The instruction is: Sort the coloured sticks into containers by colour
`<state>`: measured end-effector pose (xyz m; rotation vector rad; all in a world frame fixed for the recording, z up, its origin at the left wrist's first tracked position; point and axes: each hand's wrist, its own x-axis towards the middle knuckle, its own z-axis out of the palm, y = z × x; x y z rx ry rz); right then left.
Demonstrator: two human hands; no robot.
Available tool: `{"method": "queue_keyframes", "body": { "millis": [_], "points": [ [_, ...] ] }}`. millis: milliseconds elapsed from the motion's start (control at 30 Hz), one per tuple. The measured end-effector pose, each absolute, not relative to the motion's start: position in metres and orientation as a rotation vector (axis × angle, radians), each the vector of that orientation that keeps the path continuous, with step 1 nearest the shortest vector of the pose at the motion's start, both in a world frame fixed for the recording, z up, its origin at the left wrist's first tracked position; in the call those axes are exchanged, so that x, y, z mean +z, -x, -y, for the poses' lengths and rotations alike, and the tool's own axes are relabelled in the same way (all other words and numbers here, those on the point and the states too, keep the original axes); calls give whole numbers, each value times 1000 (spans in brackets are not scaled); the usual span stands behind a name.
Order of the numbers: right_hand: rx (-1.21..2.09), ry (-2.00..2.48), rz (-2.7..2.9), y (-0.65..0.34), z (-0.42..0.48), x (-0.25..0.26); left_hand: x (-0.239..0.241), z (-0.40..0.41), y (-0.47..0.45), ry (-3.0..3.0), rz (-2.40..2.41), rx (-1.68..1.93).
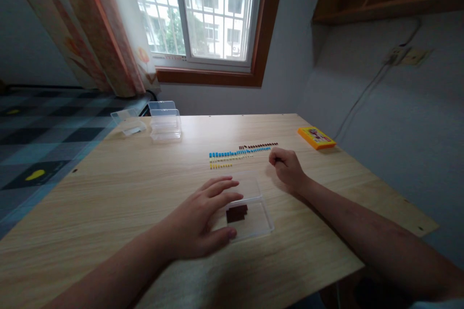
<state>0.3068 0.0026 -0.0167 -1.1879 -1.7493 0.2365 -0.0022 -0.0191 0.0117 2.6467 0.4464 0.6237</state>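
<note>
My left hand (203,219) lies flat with fingers spread, resting on the left edge of a clear shallow plastic tray (259,224) that holds a small dark brown piece (237,213). My right hand (286,166) is curled closed on the wooden table (119,193), its fingertips pinched together just right of rows of tiny pieces: a dark brown row (258,146), a blue row (237,152), a pale row and a short yellow row (220,166). What the pinch holds, if anything, is too small to see.
Clear plastic boxes (165,123) and a loose lid (128,122) stand at the table's far left corner. An orange-yellow box (316,137) lies at the far right edge. A window and curtain are behind; a bed with a checked cover is to the left.
</note>
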Motion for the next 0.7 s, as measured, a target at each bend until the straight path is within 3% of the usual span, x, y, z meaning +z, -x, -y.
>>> {"method": "queue_keyframes", "body": {
  "millis": [267, 700],
  "points": [
    [226, 1237, 1924, -308, -6, -14, 15, 16, 5, -2525, -453, 1253],
    [-2, 1713, 2049, -318, -86, 22, 9, 7, 7, -2286, -815, 1343]
  ]
}}
